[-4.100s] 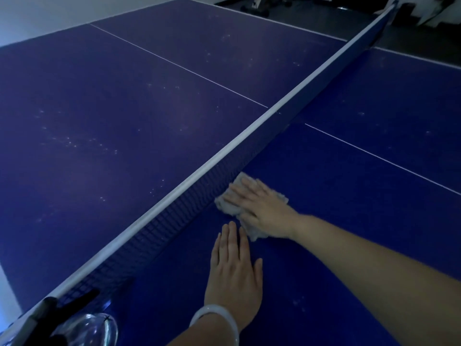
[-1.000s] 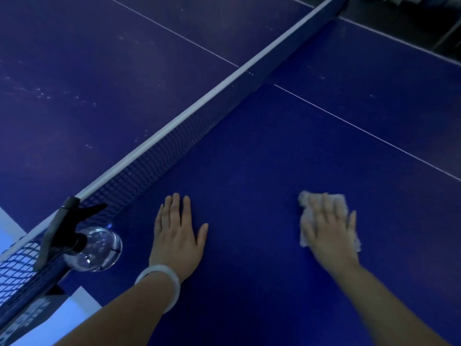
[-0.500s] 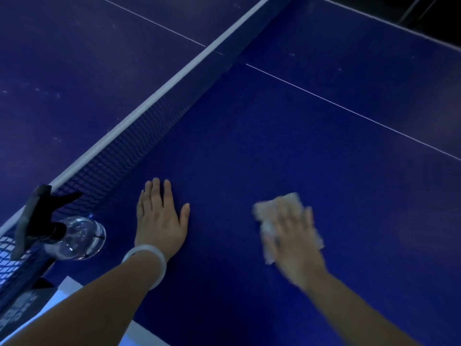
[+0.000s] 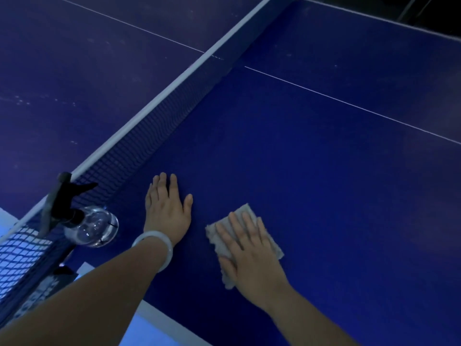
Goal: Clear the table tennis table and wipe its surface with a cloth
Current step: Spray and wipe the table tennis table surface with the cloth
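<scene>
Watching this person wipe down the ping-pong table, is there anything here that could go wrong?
Possibly. The clear spray bottle stands at the table's corner beside the net, just left of the left hand; a stray elbow or wide sweep might knock it over or off the edge. The right hand presses the cloth flat with straight fingers, so it could slide out mid-stroke. The far half beyond the net looks speckled and could get missed.
</scene>
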`<state>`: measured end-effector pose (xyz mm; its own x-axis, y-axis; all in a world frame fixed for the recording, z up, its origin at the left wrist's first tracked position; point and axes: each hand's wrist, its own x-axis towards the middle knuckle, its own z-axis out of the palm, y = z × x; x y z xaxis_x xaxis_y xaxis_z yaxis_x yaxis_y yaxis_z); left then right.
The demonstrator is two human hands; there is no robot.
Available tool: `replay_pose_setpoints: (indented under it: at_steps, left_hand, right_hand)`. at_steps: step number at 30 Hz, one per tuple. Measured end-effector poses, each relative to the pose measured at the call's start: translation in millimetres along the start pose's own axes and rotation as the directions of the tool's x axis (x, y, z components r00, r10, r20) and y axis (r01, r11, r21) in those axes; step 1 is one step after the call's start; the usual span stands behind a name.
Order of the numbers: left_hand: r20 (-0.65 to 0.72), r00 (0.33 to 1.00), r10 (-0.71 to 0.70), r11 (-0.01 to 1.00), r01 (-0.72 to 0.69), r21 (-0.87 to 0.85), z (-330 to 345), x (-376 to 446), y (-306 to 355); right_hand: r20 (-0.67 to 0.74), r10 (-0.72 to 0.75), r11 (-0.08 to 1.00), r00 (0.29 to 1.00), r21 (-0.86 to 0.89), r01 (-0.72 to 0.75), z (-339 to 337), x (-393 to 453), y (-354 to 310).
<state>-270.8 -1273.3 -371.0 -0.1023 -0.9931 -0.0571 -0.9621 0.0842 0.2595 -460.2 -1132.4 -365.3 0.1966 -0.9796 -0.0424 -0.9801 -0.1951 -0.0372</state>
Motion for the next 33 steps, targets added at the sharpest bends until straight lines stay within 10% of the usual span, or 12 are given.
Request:
replay_pose_setpoints:
  at_steps: [4, 9, 14, 19, 22, 25, 27, 31, 33]
  left_hand:
    - [0.023, 1.000, 0.013, 0.999, -0.012, -0.034, -4, -1, -1]
    - [0.024, 0.993, 0.116, 0.993, -0.116, -0.017, -14, -37, 1]
    - [0.014, 0.974, 0.225, 0.973, -0.225, 0.046, 1, -129, 19]
    - [0.038, 0.978, 0.207, 0.971, -0.210, 0.117, 11, -148, 19]
    - [0.028, 0.976, 0.217, 0.970, -0.218, 0.111, 12, -147, 19]
    - [0.026, 0.975, 0.219, 0.969, -0.221, 0.113, 14, -147, 20]
    - [0.014, 0.974, 0.227, 0.968, -0.228, 0.108, 15, -146, 20]
    - [0.026, 0.975, 0.222, 0.968, -0.224, 0.114, 14, -147, 20]
    - [0.025, 0.975, 0.219, 0.967, -0.221, 0.124, 13, -147, 21]
  right_hand:
    - [0.120, 0.355, 0.918, 0.927, -0.231, -0.321, -11, -51, 95]
    - [0.129, 0.763, 0.637, 0.633, 0.018, -0.771, -13, -82, 93]
    - [0.024, 0.401, 0.914, 0.916, 0.053, -0.402, -4, -96, -19]
    - [0.144, 0.187, 0.976, 0.972, -0.139, -0.167, 8, -152, 10]
    - [0.024, 0.748, 0.663, 0.663, 0.010, -0.749, 6, -194, 45]
    - [0.006, 0.939, 0.342, 0.344, 0.092, -0.935, -1, -198, 21]
    - [-0.009, 0.907, 0.421, 0.421, 0.082, -0.903, -2, -177, -17]
    - [0.047, 0.533, 0.842, 0.845, 0.067, -0.535, 6, -150, -86]
    - [0.010, 0.430, 0.901, 0.903, 0.056, -0.430, 9, -160, -83]
